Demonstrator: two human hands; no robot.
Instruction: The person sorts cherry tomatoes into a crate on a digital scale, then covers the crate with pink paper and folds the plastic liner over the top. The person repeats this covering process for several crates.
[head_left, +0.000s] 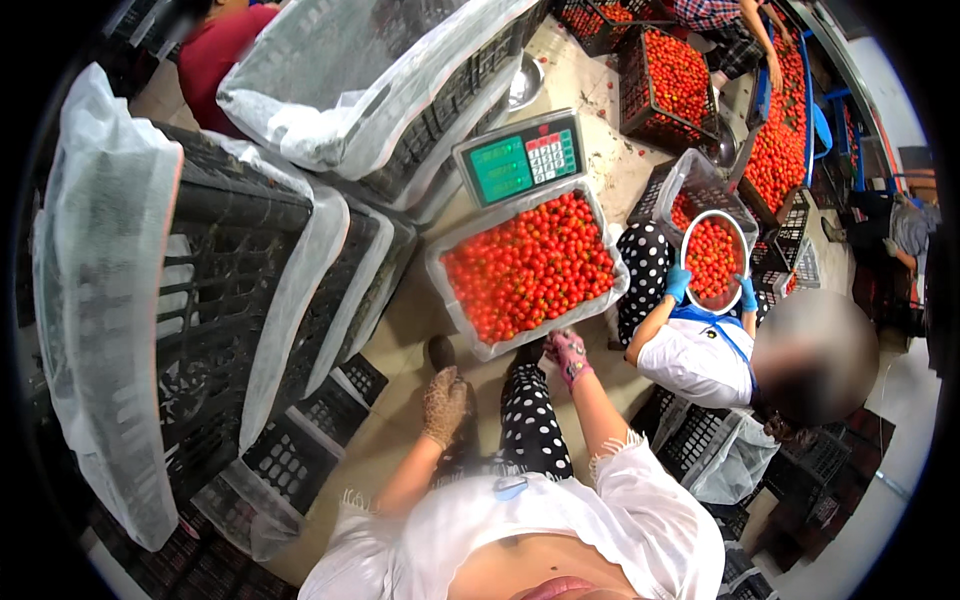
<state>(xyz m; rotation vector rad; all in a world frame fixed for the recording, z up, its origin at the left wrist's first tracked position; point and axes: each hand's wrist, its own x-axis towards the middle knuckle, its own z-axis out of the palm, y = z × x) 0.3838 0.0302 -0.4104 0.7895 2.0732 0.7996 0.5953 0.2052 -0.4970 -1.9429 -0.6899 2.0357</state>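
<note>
My left hand (444, 405), in a brown patterned glove, hangs below the near left side of a lined crate, apart from it. Its fingers point down and look loosely curled; whether they hold anything is not clear. My right hand (568, 355), in a pink patterned glove, is at the crate's near edge, with a small whitish piece beside its fingers. Small red tomatoes (536, 262) fill the crate (459, 321), which has a pale liner. Just behind it stands a digital scale's display and keypad (519, 157).
Tall stacks of black lined crates (225, 300) rise at the left. At the right, a co-worker in blue gloves holds a white-rimmed basin of tomatoes (711, 262). Beyond are a full black crate (669, 82) and a tomato-covered sorting table (780, 150), where another person reaches in.
</note>
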